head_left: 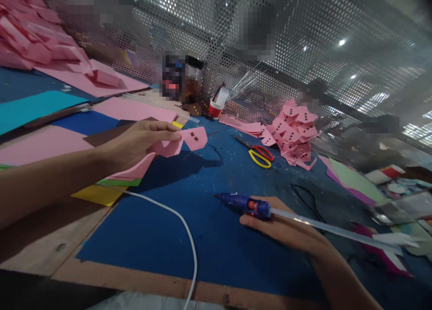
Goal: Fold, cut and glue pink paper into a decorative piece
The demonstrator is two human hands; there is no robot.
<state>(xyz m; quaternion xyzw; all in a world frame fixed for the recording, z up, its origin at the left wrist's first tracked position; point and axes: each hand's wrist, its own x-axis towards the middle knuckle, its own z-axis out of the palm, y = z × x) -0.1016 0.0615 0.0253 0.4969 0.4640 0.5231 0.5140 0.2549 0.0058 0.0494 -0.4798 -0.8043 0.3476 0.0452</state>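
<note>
Between the thumb and fingers of my left hand (143,141) is a folded pink paper piece (195,139) with small dark square marks, lifted over the blue work surface (162,247). My right hand (280,224) is closed around a blue hot glue gun (241,204), its nozzle pointing left. A long translucent glue stick (324,228) juts out of the gun's back end toward the lower right. Under my left forearm lie sheets of pink paper (43,146), with green and yellow paper (99,194) showing at their edge.
Scissors with red and yellow handles (259,156) lie beyond the glue gun. Similar pink pieces (293,132) are heaped by the perforated metal screen (216,40), near a red and white cup (216,107). A white cord (182,217) crosses the front. More pink paper (30,35) is piled far left.
</note>
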